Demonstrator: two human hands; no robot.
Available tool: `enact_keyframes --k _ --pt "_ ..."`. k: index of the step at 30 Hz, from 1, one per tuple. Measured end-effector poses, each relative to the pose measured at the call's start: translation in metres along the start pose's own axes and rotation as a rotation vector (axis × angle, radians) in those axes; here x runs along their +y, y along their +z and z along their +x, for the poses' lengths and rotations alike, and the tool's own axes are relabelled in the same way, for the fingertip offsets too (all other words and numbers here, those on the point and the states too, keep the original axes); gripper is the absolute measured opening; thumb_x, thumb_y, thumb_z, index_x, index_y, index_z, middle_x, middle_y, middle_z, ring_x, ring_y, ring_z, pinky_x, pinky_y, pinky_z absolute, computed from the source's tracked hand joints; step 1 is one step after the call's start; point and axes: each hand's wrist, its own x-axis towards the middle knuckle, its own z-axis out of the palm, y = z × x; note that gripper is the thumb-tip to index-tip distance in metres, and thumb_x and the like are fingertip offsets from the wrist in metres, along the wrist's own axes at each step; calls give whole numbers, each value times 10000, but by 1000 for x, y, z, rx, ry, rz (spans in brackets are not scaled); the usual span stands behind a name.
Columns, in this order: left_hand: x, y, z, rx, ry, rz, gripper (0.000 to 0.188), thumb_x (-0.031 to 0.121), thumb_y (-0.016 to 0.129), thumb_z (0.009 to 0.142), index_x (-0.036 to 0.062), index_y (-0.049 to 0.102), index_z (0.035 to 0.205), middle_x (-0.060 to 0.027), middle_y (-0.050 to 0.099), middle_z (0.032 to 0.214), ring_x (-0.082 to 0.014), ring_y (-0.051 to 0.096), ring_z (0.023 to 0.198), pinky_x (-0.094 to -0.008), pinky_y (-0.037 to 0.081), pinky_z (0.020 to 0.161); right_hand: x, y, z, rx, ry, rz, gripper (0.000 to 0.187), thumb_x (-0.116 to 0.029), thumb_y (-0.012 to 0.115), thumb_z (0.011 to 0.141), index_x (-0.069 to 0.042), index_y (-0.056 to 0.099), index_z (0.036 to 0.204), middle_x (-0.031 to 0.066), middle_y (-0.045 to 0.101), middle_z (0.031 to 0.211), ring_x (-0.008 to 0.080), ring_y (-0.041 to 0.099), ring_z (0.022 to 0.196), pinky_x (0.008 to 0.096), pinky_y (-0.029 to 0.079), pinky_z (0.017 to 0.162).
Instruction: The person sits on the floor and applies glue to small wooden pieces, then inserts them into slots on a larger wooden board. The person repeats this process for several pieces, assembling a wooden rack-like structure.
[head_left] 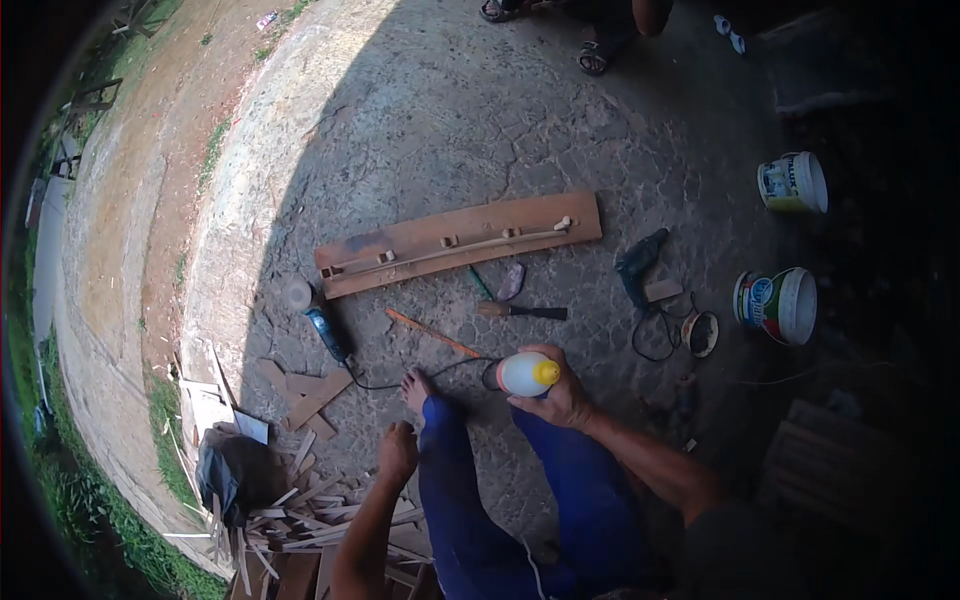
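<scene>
The right hand [568, 402] grasps a white, yellow-capped plastic bottle [520, 375] beside the right knee [538, 428], probably light, squeezable, best held mid-body; whether the curled left hand [397, 452] holds anything is unclear.

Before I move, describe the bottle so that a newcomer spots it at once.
Find the long brown wooden board on the cracked concrete floor, then look down the picture to the blue trousers. Just above their right leg, the right hand grips a whitish squeeze bottle. Its bright yellow cap sets it apart from the orange stick nearby.
</scene>
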Motion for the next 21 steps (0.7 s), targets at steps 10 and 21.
enact_keyframes --k 10,21 --pt "18 206 233 -410 655 164 152 159 558 945 45 550 1045 -204 620 1021 -432 645 936 -515 542 781 272 38 -10 244 133 -78 789 -143 855 761 -44 383 1385 154 547 1250 276 606 1116 395 491 974" --pt "93 108 337 -380 906 710 268 285 646 953 55 629 1090 -171 665 1063 -386 681 1004 -494 568 830 461 59 28 587 85 43 769 -145 840 775 -46 376 1380 143 528 1230 275 580 1125 421 474 981"
